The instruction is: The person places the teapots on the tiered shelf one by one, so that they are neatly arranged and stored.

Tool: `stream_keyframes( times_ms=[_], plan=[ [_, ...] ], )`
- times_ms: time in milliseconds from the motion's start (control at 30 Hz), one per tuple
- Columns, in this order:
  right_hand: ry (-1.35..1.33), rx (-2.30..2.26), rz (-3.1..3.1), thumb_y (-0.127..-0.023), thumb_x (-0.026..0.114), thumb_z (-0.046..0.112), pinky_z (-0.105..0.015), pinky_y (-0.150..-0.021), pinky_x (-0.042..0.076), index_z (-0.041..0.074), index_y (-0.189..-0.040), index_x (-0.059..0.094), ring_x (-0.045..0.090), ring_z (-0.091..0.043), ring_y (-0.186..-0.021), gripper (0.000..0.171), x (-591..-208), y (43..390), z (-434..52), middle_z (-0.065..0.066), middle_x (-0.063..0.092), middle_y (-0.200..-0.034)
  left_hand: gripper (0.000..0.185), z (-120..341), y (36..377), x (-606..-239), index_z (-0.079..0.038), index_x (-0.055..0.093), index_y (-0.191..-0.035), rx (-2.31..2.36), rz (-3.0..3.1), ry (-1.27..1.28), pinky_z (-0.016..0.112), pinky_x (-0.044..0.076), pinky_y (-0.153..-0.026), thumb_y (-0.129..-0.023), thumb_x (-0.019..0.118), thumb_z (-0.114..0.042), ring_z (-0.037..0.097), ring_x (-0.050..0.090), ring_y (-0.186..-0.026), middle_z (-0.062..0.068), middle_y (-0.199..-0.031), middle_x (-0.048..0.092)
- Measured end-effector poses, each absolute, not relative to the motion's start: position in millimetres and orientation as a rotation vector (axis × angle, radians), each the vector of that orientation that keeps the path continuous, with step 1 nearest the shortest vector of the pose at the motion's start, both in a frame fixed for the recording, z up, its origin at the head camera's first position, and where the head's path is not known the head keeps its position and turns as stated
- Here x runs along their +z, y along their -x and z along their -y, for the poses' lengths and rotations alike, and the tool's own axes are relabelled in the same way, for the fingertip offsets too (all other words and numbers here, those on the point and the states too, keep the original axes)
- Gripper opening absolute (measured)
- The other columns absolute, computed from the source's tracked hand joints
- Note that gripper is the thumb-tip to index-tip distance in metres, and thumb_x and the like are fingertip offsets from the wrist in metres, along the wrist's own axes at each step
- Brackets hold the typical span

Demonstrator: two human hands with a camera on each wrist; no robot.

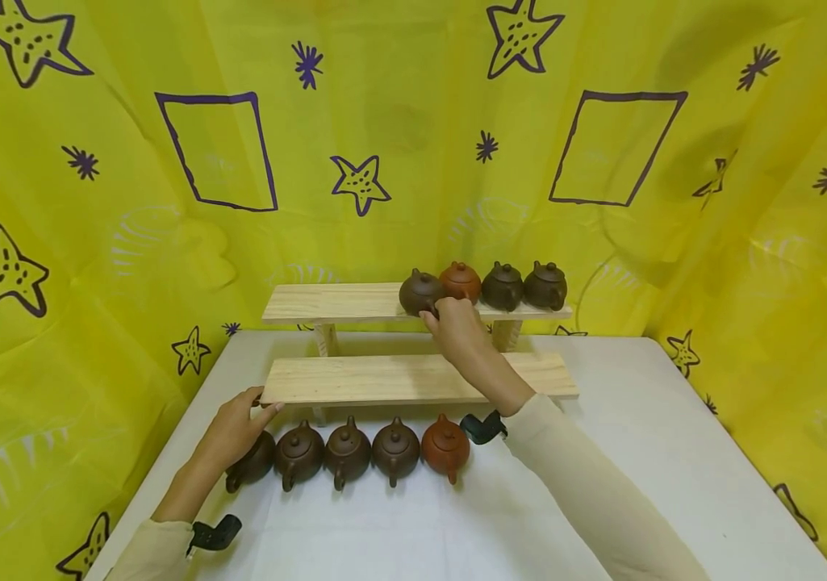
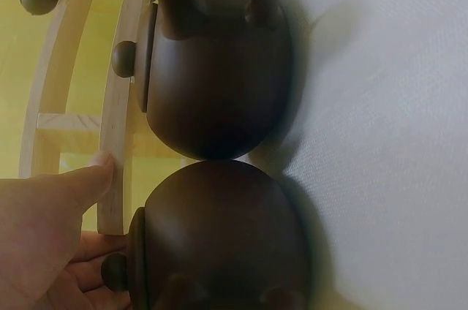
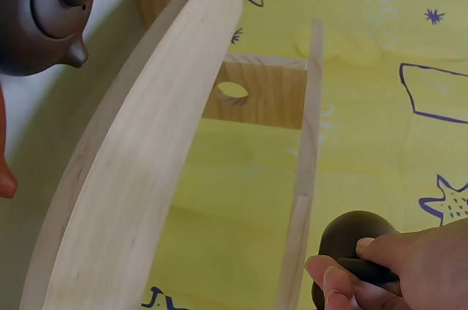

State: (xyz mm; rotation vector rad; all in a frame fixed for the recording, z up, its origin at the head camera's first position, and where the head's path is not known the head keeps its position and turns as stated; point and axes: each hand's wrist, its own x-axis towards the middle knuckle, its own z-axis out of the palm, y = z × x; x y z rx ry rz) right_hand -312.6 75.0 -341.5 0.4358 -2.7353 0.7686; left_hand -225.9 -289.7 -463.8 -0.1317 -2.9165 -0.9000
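Observation:
A two-tier wooden shelf (image 1: 384,379) stands on a white table (image 1: 638,420). Its upper board (image 1: 333,303) carries several small clay teapots at the right end. My right hand (image 1: 433,316) pinches the leftmost of them, a dark brown teapot (image 1: 419,290), by its handle side; in the right wrist view the fingers (image 3: 409,259) curl on this teapot (image 3: 349,237). A row of teapots lies on the table before the lower board. My left hand (image 1: 256,415) holds the leftmost dark teapot (image 1: 253,464), thumb against the board's edge. Up close, the thumb (image 2: 91,178) touches the wood beside that teapot (image 2: 219,244).
On the upper board stand a red-brown teapot (image 1: 460,281) and two dark ones (image 1: 503,286) to its right. On the table the row runs through three dark teapots (image 1: 346,452) to a red one (image 1: 445,446). A yellow patterned cloth (image 1: 93,242) walls the table.

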Motion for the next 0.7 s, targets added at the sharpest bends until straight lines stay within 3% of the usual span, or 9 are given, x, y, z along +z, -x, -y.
stream_keyframes(
  times_ms=[300,700],
  plan=[
    [-0.353,0.705,2.786,-0.108,0.063,0.027,-0.037,-0.057,0.051,-0.001,-0.090,0.074,0.066,-0.027,-0.063,0.035,-342,325,-59,-0.011,0.066,-0.071,0.060,290,225,-464,0.014,0.051,-0.143,-0.905,2.908,0.134,0.070,0.044,-0.108,-0.108,0.063,-0.032,0.057,0.054,-0.132,0.037,-0.138,0.060],
    [-0.323,0.772,2.790,-0.108,0.063,0.026,-0.029,-0.047,0.042,0.002,-0.080,0.070,0.059,-0.022,-0.053,0.037,-343,341,-47,-0.007,0.059,-0.064,0.059,291,226,-464,0.014,0.051,-0.143,-0.919,2.904,0.136,0.069,0.044,-0.109,-0.108,0.063,-0.033,0.056,0.054,-0.133,0.036,-0.138,0.060]
  ],
)
